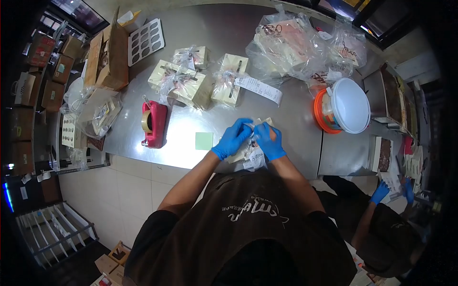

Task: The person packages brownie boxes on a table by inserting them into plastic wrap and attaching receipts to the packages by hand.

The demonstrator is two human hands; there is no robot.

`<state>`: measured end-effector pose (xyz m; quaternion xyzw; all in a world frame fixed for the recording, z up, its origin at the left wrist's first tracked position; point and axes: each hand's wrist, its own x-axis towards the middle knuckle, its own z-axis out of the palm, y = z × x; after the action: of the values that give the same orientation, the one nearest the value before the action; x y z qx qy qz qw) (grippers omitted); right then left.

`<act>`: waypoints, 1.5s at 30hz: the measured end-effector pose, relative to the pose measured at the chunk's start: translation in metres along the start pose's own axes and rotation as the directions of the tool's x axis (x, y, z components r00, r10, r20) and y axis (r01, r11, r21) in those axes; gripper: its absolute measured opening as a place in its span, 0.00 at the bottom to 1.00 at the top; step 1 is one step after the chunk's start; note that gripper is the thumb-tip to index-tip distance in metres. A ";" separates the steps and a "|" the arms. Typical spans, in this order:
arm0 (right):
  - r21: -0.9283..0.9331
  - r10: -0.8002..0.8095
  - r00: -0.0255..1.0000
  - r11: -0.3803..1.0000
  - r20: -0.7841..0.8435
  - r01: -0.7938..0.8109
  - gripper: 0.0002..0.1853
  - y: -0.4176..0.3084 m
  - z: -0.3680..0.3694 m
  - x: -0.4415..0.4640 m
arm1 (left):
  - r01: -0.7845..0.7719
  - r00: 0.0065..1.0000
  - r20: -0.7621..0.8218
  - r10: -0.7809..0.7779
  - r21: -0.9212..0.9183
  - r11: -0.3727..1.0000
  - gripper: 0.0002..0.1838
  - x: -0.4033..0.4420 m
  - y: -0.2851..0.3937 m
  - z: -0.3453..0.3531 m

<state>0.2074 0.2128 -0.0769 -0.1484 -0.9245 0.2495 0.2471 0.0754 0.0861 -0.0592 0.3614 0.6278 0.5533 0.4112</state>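
Observation:
Both of my hands wear blue gloves and work close together at the front edge of the steel table. My left hand (232,138) is closed on the clear plastic bag around a cream-coloured box (237,156), on its left side. My right hand (270,141) pinches the same bag from the right, its fingertips almost meeting the left ones. A white paper slip with handwriting (256,160) hangs at the box's near side. My hands cover most of the box and the gathered plastic.
Left of my hands lie a green paper square (203,141) and a red tape dispenser (155,125). Several bagged boxes (181,85) stand behind. A white-lidded bucket (350,106) and a heap of plastic bags (286,45) occupy the right. A co-worker's gloved hand (380,192) shows at far right.

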 end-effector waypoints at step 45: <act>-0.553 0.098 0.976 0.833 0.194 0.027 0.26 0.155 -0.123 0.314 | 0.006 0.995 -0.043 0.095 0.933 0.359 0.32 -0.030 0.046 -0.031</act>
<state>0.0343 0.5142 0.0538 -0.2028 -0.9752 -0.0090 0.0878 0.0587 0.0520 -0.0082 0.5222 0.8383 0.1278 0.0913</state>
